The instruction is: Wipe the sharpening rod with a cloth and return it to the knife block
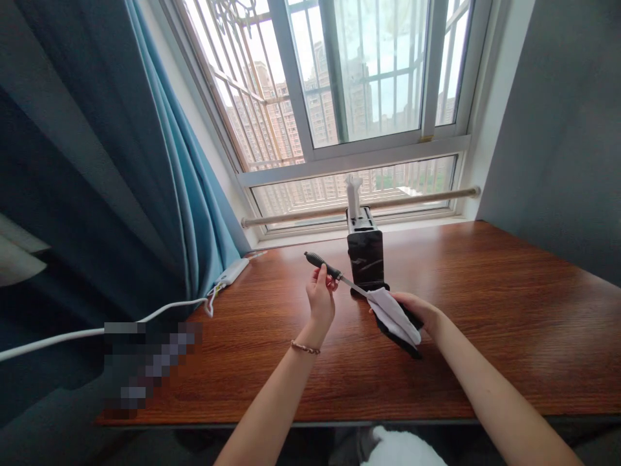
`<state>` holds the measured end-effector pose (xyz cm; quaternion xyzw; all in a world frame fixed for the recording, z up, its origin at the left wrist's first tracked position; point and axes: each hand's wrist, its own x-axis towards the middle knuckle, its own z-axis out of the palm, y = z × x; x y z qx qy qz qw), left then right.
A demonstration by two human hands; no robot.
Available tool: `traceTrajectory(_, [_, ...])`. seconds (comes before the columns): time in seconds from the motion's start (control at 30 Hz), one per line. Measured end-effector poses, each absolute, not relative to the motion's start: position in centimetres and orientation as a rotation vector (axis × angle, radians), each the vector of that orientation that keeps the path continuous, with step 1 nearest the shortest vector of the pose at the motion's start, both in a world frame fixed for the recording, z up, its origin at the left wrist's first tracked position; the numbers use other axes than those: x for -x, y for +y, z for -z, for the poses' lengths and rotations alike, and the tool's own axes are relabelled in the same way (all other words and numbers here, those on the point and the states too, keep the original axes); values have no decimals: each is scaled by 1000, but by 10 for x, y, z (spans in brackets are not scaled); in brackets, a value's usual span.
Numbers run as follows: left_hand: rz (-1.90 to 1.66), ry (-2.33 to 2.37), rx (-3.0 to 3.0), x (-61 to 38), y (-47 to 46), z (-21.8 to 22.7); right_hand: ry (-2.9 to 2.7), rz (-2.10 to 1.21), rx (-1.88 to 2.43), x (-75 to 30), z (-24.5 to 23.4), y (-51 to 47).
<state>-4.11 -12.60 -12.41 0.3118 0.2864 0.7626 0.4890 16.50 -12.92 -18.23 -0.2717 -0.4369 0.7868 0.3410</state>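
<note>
My left hand (320, 299) is closed around the ribbed black handle of a slim tool (322, 264) with a narrow metal shaft. The shaft slants down to the right and its far end goes out of sight at a white cloth (392, 312). Black material (398, 343) lies under and beside this cloth. My right hand (418, 307) grips the cloth and the black material from the right side, its fingers partly hidden behind them. Just beyond both hands stands a glossy black box-like holder (365, 255) with slots in its top. A whitish upright piece (354, 195) sticks out of it.
The brown wooden table (495, 310) reaches to the window (369, 77), with a pale rail (422, 197) along the sill. At the left edge lie a white power strip (233, 272) and its cable (165, 312), beside a blue curtain (169, 162).
</note>
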Motion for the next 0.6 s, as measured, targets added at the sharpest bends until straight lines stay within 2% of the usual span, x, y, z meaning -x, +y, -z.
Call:
traceTrajectory(0.1, [-1618,695,-722,58,-119,142,-1246,-2129,740,-180,171,-127])
traceTrajectory(0.33, [-1118,800,-707,93,-107,179,-1448,-2096,853,-210,170,-115])
traceTrajectory(0.6, [-1081,850,-790,94,-107,193,-1276,-2022,996,-232,167,-119])
